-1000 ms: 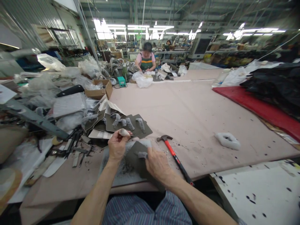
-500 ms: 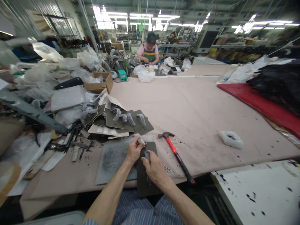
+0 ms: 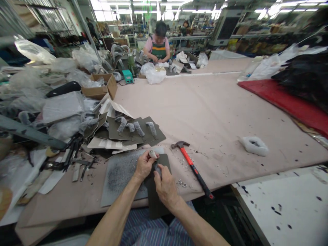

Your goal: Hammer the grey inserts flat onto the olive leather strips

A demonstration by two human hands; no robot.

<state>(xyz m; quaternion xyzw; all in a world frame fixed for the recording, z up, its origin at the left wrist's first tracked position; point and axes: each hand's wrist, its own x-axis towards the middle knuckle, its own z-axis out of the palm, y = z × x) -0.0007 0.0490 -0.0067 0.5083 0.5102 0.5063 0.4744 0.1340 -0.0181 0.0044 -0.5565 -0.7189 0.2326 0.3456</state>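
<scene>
A dark olive flat panel lies partly on a grey board and sticks out past the table's front edge. My left hand is closed at the panel's upper part, around a short pale cylindrical piece whose lower end is hidden. Just below it, my right hand grips a grey, plastic-wrapped strap on the panel. To the right rests a claw hammer with a red and black handle, beside scattered small metal bits.
Behind the board are stacked olive panels with wrapped straps. Hand tools clutter the left. A white block-like pack and a red sheet are on the right. Across the table a person works near plastic bags.
The camera view has tilted down and shifted slightly right. Both hands remain closed at the panel; the right fingers have closed further around the wrapped strap.
</scene>
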